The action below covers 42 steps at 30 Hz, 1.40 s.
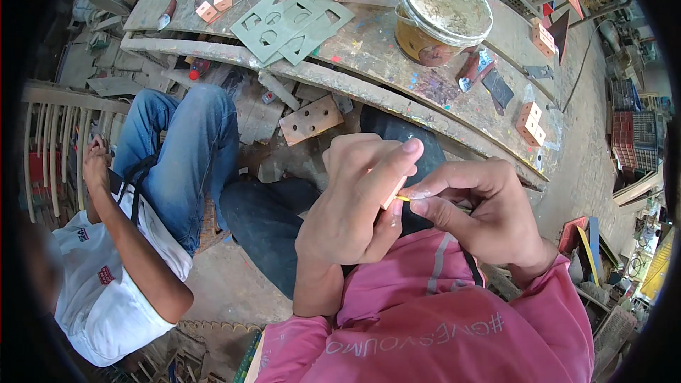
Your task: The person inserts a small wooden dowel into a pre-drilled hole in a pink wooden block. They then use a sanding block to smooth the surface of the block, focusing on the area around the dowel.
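My left hand (347, 202) is wrapped round a small pale wooden block (394, 192), most of which the fingers hide. Against the block's end, my right hand (489, 213) pinches a tiny yellow piece (403, 198) between thumb and forefinger. Both hands are held above my lap, in front of my pink shirt. Some whitish smears show on the right fingertips. Similar wooden blocks with holes (530, 125) lie at the right end of the paint-spotted bench (369, 50).
On the bench stand a bucket (413, 34) crusted with whitish paste and flat green cut-out templates (264, 41). More blocks (543, 40) and scraper-like tools (499, 90) lie there. Someone in a white shirt (117, 276) sits at my left. A drilled board (312, 120) is below the bench.
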Motion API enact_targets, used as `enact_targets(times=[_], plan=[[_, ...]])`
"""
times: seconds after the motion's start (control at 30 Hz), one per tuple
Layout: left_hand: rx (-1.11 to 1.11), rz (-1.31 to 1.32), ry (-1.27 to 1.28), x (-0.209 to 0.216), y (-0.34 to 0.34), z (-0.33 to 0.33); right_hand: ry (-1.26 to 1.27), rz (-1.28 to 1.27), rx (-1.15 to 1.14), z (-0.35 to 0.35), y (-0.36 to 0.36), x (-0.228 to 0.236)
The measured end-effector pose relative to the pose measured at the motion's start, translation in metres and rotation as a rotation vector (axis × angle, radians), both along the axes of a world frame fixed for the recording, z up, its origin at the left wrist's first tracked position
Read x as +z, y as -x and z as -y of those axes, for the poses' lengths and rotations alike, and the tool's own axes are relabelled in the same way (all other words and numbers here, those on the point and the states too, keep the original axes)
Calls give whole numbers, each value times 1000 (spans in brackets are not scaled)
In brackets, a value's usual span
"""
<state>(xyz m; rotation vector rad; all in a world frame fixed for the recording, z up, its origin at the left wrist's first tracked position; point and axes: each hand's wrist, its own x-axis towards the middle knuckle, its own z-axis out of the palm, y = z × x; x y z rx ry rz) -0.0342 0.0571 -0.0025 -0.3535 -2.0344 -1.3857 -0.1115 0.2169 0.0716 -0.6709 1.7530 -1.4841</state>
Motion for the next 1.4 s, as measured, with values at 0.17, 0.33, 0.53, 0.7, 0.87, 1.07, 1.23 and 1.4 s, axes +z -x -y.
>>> enact_targets(times=[0.17, 0.33, 0.53, 0.7, 0.87, 1.07, 1.23, 1.4], plan=[[-87, 26, -244, -9, -2, -5, -58, 76, 17, -1, 3, 8], [-172, -44, -441, -13, 2, -6, -45, -41, -12, 0, -1, 7], [-91, -35, -415, -7, 2, -8, -93, -337, -36, 5, -3, 14], [-24, 30, -304, -3, -1, -7, -61, -570, -40, 6, 1, 8], [-100, 44, -353, -5, -3, -4, -78, -671, 25, 7, 7, 12], [-191, 20, -461, -12, -7, -1, -117, -713, 194, 4, 15, 22], [-116, -64, -307, 0, -1, 10, -72, -780, 232, 7, 19, 24], [-16, -39, -255, 11, -2, 13, -81, -894, 355, 10, 27, 37]])
